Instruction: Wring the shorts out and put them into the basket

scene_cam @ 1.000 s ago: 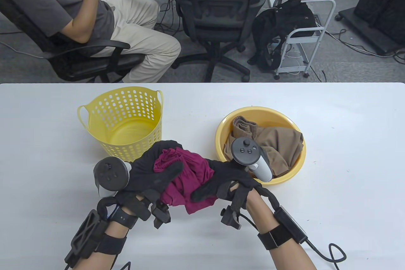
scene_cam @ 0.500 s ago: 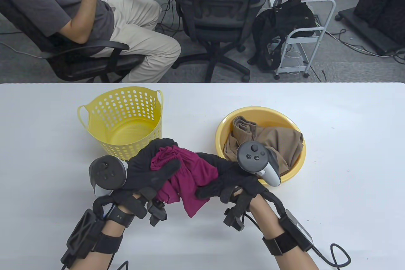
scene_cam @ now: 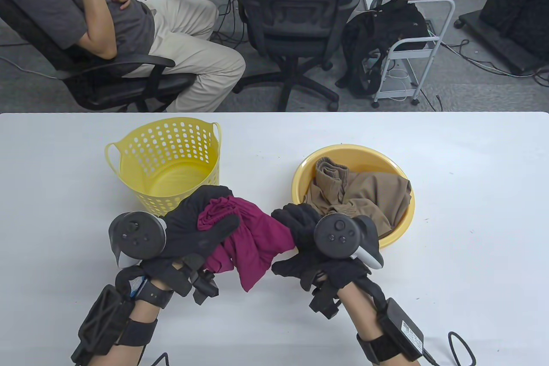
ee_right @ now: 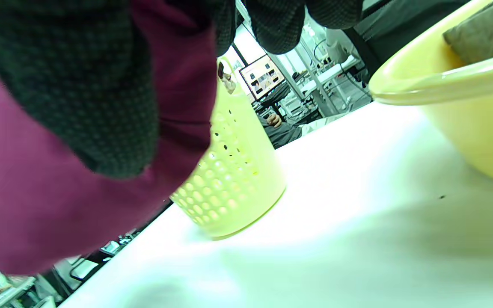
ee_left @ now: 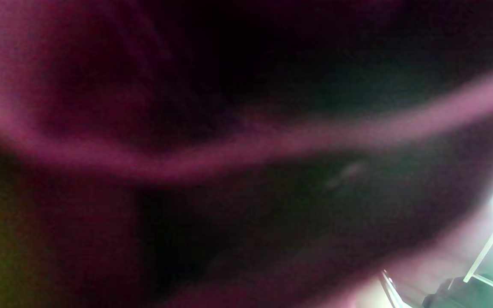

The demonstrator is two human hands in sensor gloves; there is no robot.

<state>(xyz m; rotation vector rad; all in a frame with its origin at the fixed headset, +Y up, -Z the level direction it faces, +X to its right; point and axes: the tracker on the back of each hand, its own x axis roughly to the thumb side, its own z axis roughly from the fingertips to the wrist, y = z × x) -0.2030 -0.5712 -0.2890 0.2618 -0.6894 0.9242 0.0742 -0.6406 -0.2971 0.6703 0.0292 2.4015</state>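
Note:
Maroon shorts (scene_cam: pixel 251 239) are bunched and held above the table between both hands, in front of the yellow perforated basket (scene_cam: pixel 169 164). My left hand (scene_cam: pixel 201 224) grips the left end, thumb across the cloth. My right hand (scene_cam: pixel 296 239) grips the right end, fingers curled round it. The maroon shorts (ee_left: pixel 186 162) fill the left wrist view as a blur. In the right wrist view the maroon shorts (ee_right: pixel 58 201) hang under my gloved fingers (ee_right: pixel 79 85), with the basket (ee_right: pixel 233 171) behind. The basket looks empty.
A yellow basin (scene_cam: pixel 399 228) to the right holds tan shorts (scene_cam: pixel 369 198); the basin's rim (ee_right: pixel 443 81) shows in the right wrist view. Beyond the white table (scene_cam: pixel 472 211) a person (scene_cam: pixel 128 27) sits in a chair, beside an empty office chair (scene_cam: pixel 300 18).
My right hand has rolled over, its tracker turning toward me, twisting the shorts. My left hand has shifted slightly left. The seated person raised a hand to the head.

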